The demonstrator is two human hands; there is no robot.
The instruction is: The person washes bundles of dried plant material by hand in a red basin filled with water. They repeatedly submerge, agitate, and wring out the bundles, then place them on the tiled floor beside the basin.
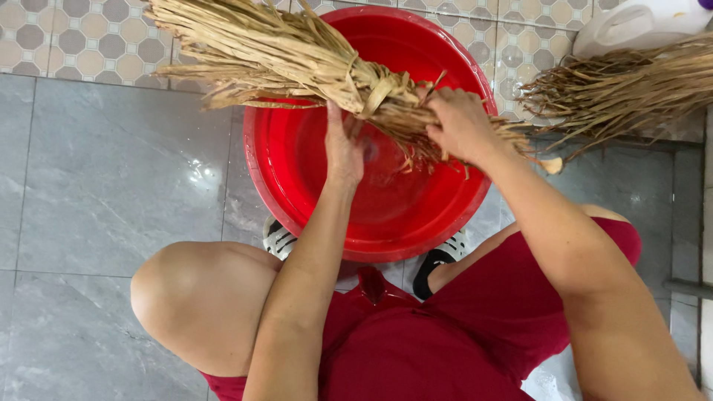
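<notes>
Over the grey tiled floor (pixel 111 186), left to right: bundle of dried straw-coloured leaves (pixel 282 56), tied with a leaf strip near its middle, lying across the far rim of a round red basin (pixel 297 193), leaf tips fanned toward the floor's far left corner. Left hand (pixel 343 145), fingers extended upward and together, pressed against the bundle's underside above the basin. Right hand (pixel 460 122), closed around the bundle's thin stem end. Second loose bundle of dried leaves (pixel 631 89) by the far right edge, apart from the basin. White plastic jug (pixel 639 22) behind it.
</notes>
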